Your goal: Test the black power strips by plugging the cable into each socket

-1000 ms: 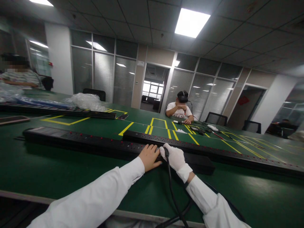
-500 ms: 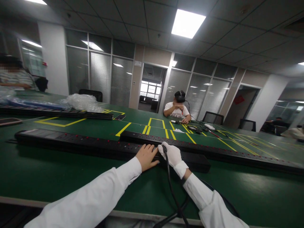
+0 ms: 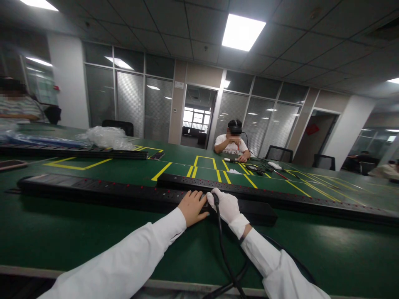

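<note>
A long black power strip (image 3: pixel 124 190) with red indicators along its top lies across the green table in front of me. My left hand (image 3: pixel 192 207), bare, rests on it, fingers stretched across the top and thumb on the near side. Wearing a white glove, my right hand (image 3: pixel 227 204) is closed around the plug end (image 3: pixel 215 199) of a thick black power cable (image 3: pixel 222 245). That plug is held down against the strip's top; whether it sits in a socket is hidden by my fingers. From there the cable droops toward me and loops near the table edge.
A second black power strip (image 3: pixel 296 201) lies just behind, running right. Plastic wrap (image 3: pixel 107 136), dark rails (image 3: pixel 124 154) and a phone (image 3: pixel 157 155) are farther left. Yellow tape lines mark the table. Across it sits a person in a headset (image 3: pixel 232 143) beside cables and small devices.
Both hands stay at the same place on the strip, the right still gripping the plug. The view has shifted slightly.
</note>
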### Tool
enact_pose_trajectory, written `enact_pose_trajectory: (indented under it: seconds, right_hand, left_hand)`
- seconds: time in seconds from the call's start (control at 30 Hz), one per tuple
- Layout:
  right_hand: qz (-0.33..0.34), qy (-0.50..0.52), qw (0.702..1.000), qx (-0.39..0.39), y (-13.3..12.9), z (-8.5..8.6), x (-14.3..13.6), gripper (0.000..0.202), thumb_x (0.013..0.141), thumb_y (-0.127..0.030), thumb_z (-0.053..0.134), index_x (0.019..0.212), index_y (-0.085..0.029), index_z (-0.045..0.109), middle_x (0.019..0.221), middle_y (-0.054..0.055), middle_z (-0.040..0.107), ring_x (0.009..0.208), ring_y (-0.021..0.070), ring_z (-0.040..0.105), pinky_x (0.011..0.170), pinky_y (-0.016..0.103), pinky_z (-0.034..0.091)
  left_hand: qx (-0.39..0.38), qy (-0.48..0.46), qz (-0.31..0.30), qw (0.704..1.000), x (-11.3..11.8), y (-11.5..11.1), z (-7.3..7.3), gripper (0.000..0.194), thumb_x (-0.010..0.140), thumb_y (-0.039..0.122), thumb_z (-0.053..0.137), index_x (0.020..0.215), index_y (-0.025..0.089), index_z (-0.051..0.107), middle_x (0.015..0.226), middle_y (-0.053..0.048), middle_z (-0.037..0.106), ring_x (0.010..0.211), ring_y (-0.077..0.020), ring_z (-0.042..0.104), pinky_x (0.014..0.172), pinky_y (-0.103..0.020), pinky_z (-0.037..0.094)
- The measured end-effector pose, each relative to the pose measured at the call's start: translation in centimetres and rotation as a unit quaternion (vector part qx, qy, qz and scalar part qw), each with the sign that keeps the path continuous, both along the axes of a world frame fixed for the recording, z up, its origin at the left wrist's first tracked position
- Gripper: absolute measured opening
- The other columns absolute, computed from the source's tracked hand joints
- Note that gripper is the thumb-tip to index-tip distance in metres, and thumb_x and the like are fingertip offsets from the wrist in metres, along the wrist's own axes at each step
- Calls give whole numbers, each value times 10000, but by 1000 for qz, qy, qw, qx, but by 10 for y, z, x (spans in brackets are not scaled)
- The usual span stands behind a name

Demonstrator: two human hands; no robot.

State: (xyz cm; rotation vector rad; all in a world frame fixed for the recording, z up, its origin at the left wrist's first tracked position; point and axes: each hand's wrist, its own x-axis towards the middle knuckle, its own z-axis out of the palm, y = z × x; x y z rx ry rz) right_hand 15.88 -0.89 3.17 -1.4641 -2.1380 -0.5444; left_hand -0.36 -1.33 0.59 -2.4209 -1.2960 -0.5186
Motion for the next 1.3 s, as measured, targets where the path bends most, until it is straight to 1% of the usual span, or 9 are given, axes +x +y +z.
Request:
enact_pose_trajectory:
  seconds: [0.2,0.33,0.47,0.53,0.67,0.77,1.07,1.3]
  right_hand:
    - [3,-3,1000,-2,-1,0,0,356,863,-493,317,898,-247,573,666,-5,649,603,109,581,541,203,265]
    - [6,2,1000,-12,3,1,2,373,864,-504,304,898,-246,572,659,-4,643,596,107,572,540,199,269]
    - [9,21,999,-33,11,2,4,368,869,-486,304,822,-242,576,660,-15,636,609,101,571,533,192,271]
    - [7,25,999,-25,12,1,5,364,870,-481,306,808,-243,574,656,-17,633,615,103,574,535,193,271]
    - [-4,8,1000,8,9,-3,3,348,855,-501,329,855,-249,570,628,-13,628,593,118,574,539,206,265]
    - [1,1,1000,15,5,-4,1,352,853,-508,330,850,-248,568,632,-11,632,590,117,576,539,207,263]
    - [-12,2,1000,-1,5,-2,1,386,842,-545,324,879,-251,572,651,-7,639,588,116,576,513,209,251]
    - [-19,20,999,-26,4,-2,1,420,814,-589,345,881,-245,577,658,-4,632,611,119,579,532,210,270]
  left_hand:
    - [-1,-1,3,1000,0,0,0,526,766,518,448,1175,189,429,1154,-126,494,1067,-279,428,895,-434,309]
    - [1,-5,-1,1000,0,0,0,520,761,516,457,1172,198,435,1150,-120,499,1065,-278,431,897,-424,307]
    - [4,-9,-3,1000,0,-1,2,562,771,508,443,1235,198,379,1140,-122,506,1063,-278,432,897,-423,305]
    - [5,-9,-3,1000,0,-1,2,574,773,507,437,1249,196,362,1138,-122,507,1064,-277,431,896,-422,305]
    - [2,-3,1,1000,1,-2,2,517,768,510,448,1182,200,427,1145,-116,504,1066,-274,430,895,-421,306]
    - [7,-2,0,1000,1,-2,1,494,769,508,446,1147,190,453,1144,-120,504,1066,-276,429,893,-422,310]
    - [7,4,1,1000,0,-1,2,503,773,511,439,1153,181,445,1135,-120,505,1058,-277,436,892,-426,315]
    - [12,5,-3,1000,-1,0,0,513,771,515,441,1156,177,440,1132,-123,507,1053,-275,438,885,-421,319]
